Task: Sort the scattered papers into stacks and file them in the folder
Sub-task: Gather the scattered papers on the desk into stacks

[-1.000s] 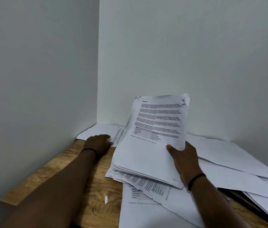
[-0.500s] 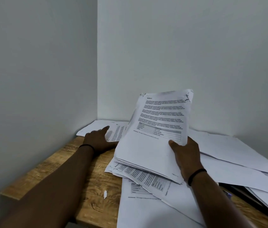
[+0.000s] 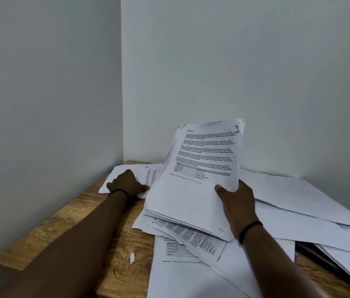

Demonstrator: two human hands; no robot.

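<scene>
Holding hand: the right hand (image 3: 237, 204) gripped a paper stack (image 3: 193, 188) by its right edge, thumb on the top sheet.
Stack axis: long axis ran away from the person, far end tilted up toward the wall corner (image 3: 122, 104).
Left hand (image 3: 126, 183): lay flat on a loose sheet (image 3: 148, 175) at the wooden table's (image 3: 96, 229) far-left corner.
Free room: bare wood lay along the left edge; scattered papers (image 3: 299, 211) covered the right.

Two plain pale grey walls (image 3: 234, 61) meet in a corner behind a wooden desk (image 3: 66, 231) with a light, knotty grain, its top pushed up against both under dim, even light.
</scene>
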